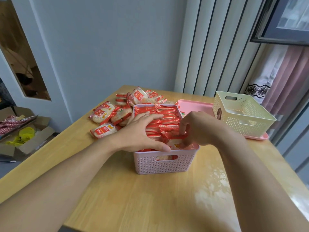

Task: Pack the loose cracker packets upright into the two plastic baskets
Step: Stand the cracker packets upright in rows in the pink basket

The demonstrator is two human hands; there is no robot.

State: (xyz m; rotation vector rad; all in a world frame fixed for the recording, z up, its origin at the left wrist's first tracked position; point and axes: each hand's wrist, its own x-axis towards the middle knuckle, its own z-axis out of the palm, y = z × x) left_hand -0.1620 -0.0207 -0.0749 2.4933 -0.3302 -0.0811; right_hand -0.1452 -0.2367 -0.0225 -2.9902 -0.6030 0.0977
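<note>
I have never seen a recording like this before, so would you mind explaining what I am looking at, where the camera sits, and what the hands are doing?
There is no machine here: a person wears a camera on the head, so this single picture looks forward and down over their own bare arms. On the wooden table stands a pink basket already packed with red cracker packets standing upright. The left hand lies spread on the packets, pressing them back. The right hand has its fingers curled down among the packets at the near end, apparently tucking one packet in. Behind the basket lies a pile of loose packets not yet packed. To the right, a cream basket sits on a pink tray; it looks mostly empty.
</note>
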